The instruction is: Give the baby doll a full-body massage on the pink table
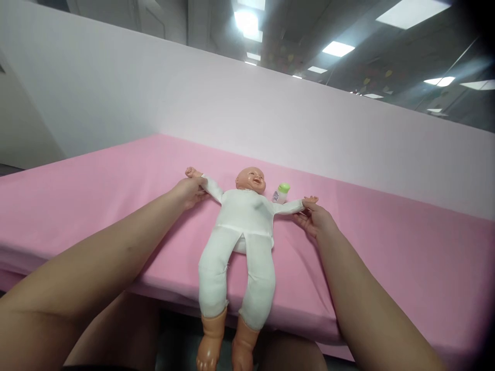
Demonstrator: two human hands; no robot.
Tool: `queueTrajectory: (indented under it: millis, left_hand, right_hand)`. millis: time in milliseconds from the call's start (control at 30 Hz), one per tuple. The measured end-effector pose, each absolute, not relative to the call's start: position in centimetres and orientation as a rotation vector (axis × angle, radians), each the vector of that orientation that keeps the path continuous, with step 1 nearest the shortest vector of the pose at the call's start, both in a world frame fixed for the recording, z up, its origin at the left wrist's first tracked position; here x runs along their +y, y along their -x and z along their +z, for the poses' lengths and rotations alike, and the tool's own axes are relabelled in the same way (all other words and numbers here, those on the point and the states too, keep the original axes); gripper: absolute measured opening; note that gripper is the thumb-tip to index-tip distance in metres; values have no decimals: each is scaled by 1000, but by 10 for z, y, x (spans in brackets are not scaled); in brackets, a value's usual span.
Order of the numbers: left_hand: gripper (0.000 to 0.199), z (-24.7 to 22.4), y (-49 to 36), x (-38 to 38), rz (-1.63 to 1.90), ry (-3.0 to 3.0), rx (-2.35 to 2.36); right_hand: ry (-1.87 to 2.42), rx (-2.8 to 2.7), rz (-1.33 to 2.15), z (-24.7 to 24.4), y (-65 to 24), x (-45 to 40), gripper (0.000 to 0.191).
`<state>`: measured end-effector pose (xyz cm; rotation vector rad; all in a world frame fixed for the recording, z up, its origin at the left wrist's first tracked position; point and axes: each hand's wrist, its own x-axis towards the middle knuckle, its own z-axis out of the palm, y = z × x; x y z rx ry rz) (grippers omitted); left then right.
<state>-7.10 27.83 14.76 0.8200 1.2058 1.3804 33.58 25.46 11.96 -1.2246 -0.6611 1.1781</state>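
Note:
A baby doll (247, 211) with a white cloth body lies on its back on a pink padded surface (116, 170), its feet hanging over the front edge. My left hand (190, 191) is closed round the doll's arm near the wrist, on the left side of the view. On the right side, my right hand (314, 217) pinches the doll's other arm at the wrist, thumb on top and fingers beneath. Both doll arms are stretched out sideways. Beside the doll's head lies a small bottle (282, 193) with a green cap.
A pale wall panel (251, 108) runs along the back of the pink surface. Above it, dark glass (294, 41) shows bright ceiling lights. My legs are below the front edge.

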Motion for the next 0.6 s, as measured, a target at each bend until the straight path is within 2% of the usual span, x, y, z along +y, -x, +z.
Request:
queueTrajectory:
  millis: [133, 300, 467, 600]
  left_hand:
    - [27, 147, 69, 277, 1369, -894, 1217]
    - [44, 149, 59, 260, 1376, -1581, 1125]
    - [41, 160, 45, 237, 804, -2563, 1183]
    - [48, 166, 38, 231, 523, -2827, 1283]
  right_hand:
    - [1320, -792, 1210, 116, -328, 254, 44]
    - [1191, -1195, 905, 135, -303, 232, 50]
    - [1129, -1926, 677, 150, -272, 202, 35]
    - [1138, -2186, 542, 147, -260, 197, 42]
